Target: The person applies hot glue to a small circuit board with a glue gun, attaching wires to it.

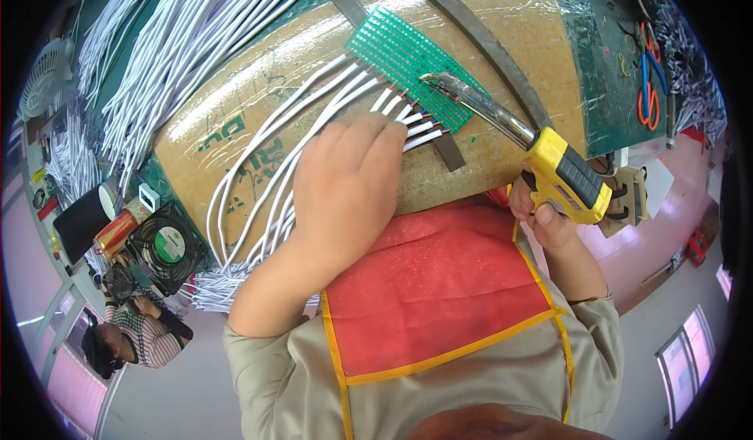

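Hands were set apart. White cables (267,130) were covered by the left hand (349,177); fingertips were hidden, so a pinch couldn't be told. Yellow soldering gun (566,175) was gripped by the right hand (543,214), tip aimed over the green board (392,52). Board was laid on cardboard (541,40) on the bench (616,118), cable ends along its lower-left edge.
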### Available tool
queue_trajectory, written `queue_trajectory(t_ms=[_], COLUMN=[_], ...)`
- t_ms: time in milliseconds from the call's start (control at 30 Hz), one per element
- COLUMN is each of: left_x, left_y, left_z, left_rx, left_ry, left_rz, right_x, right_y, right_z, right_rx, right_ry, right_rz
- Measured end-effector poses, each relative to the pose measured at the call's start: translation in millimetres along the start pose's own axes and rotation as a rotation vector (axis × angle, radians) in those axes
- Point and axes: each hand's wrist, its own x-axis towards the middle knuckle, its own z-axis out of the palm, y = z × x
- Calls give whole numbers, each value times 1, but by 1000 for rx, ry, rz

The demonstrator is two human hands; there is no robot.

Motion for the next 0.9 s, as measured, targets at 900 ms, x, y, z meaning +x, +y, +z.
queue_trajectory(t_ms=[900], left_x=[4], left_y=[-1], left_z=[0], left_rx=[-98], left_ry=[-293], left_rz=[-374], right_x=[-3], right_y=[5], right_z=[-2], right_rx=[-47], right_ry=[32], right_rz=[48])
